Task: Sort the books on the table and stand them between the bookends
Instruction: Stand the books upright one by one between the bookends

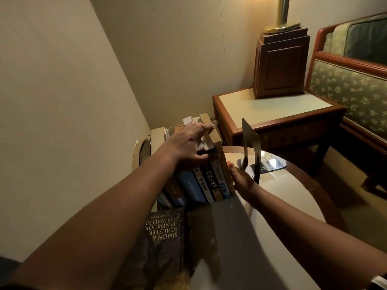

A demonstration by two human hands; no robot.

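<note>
Several books [201,185] stand upright in a row on the round table [278,206], spines toward me, leaning a little left. My left hand [188,143] rests on top of the row, fingers stretched over the book tops and thumb against a spine. My right hand [240,181] presses flat against the cover of the rightmost, tan book [217,147]. A dark metal bookend [251,147] stands just right of my right hand, apart from the books. A large dark handbook [163,237] lies flat in front of the row. The left bookend is hidden.
The wall [62,101] runs close along the left of the books. A wooden side table [272,109] with a lamp base [280,63] stands behind. A green patterned sofa [351,88] is at the right. The table's right half is bare.
</note>
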